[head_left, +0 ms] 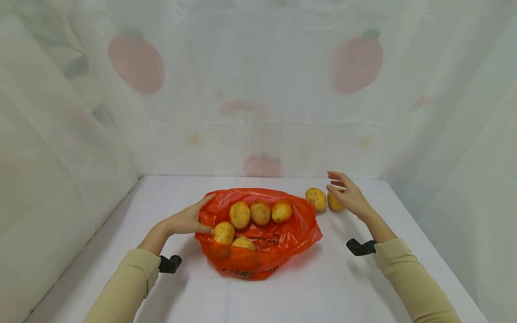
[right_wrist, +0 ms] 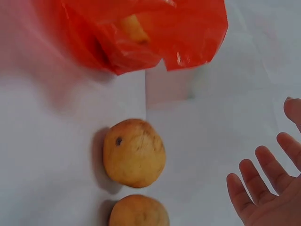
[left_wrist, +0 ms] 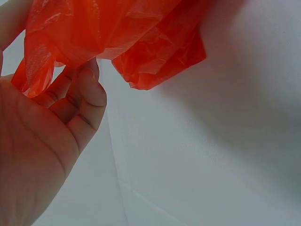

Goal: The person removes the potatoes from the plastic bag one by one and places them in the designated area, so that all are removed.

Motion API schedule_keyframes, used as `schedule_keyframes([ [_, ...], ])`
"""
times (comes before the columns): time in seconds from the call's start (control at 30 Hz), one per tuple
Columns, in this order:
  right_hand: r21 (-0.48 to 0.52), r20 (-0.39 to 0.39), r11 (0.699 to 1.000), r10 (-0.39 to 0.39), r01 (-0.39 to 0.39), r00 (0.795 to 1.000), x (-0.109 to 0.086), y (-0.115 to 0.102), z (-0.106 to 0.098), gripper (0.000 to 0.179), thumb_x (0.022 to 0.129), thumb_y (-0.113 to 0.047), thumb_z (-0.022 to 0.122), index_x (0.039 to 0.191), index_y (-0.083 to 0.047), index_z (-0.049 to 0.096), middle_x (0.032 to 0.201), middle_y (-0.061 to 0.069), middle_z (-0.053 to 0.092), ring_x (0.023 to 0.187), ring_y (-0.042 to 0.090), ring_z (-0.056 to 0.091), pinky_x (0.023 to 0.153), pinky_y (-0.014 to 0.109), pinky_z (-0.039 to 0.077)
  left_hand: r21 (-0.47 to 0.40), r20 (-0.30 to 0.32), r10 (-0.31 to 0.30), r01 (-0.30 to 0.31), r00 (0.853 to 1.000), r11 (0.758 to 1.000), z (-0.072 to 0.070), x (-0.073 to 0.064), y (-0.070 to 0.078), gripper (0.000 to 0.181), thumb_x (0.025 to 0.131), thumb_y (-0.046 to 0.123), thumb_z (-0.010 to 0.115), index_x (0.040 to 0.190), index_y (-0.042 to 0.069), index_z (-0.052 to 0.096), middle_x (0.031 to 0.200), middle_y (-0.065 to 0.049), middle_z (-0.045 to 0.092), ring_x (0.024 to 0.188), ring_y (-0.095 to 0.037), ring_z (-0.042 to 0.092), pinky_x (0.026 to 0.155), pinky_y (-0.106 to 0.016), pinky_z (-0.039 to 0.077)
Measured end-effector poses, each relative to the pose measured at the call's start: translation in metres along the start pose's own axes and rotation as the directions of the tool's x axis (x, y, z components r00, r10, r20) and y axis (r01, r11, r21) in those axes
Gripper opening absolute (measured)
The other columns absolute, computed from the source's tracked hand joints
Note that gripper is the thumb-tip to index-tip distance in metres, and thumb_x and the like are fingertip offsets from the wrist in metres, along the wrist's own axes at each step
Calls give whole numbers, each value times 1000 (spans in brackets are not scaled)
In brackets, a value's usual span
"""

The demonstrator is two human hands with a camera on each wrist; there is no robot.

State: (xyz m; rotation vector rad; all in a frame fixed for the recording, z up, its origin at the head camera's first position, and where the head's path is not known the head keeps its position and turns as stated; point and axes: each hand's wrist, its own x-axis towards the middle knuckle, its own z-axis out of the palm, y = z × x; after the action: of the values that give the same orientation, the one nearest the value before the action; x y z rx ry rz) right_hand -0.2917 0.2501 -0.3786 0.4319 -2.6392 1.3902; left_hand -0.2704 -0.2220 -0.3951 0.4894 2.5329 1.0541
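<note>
A red plastic bag (head_left: 299,224) lies wide open in the middle of the table, with several potatoes (head_left: 240,215) inside. My left hand (head_left: 187,220) grips the bag's left edge, thumb at the rim beside the nearest potato. In the left wrist view, curled fingers (left_wrist: 89,101) hold the crumpled red plastic (left_wrist: 99,28). Right of the bag, two loose potatoes sit side by side, one nearer the bag (head_left: 316,199) and one (head_left: 335,202) partly hidden behind my right hand (head_left: 349,195). That hand is raised with fingers spread and holds nothing, as the right wrist view also shows.
A white cloth covers the table (head_left: 323,291). Pale curtains with a faint fruit print (head_left: 357,63) stand behind it and on both sides. A black wrist mount (head_left: 361,247) sticks out from the right sleeve, another (head_left: 169,264) from the left.
</note>
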Motion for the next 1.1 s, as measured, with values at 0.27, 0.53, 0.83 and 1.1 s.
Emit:
schedule_keyframes([
  [0.27,-18,54,1000,-22,23,998,-13,-52,9,50,94,-14,52,139,-3,33,137,23,40,122,40,41,100,53,36,4,1,3,-3,1000,1000,0,1,-1,103,72,31,77,148,29,8,146,-13,27,127,-36,35,95,-51,42],
  [0.53,-12,95,990,-136,137,986,-7,-44,19,52,91,-20,57,138,-9,37,135,16,44,120,34,45,97,50,41,5,1,7,-7,1000,1000,0,1,-1,103,72,31,77,148,29,8,146,-12,27,128,-36,34,96,-51,41],
  [0.83,2,150,981,-190,192,970,-13,-58,31,48,91,-24,58,135,-17,40,131,9,49,117,31,50,94,47,44,-5,5,3,-3,1000,1000,1,1,0,103,72,29,77,148,28,8,146,-12,27,127,-36,34,94,-50,44],
  [1.1,44,212,979,-206,201,955,-12,-64,46,50,90,-20,59,136,-17,39,131,8,48,116,30,50,94,45,45,-4,1,-6,6,1000,1000,0,0,-1,103,72,30,77,148,30,8,146,-12,26,127,-37,34,93,-50,44],
])
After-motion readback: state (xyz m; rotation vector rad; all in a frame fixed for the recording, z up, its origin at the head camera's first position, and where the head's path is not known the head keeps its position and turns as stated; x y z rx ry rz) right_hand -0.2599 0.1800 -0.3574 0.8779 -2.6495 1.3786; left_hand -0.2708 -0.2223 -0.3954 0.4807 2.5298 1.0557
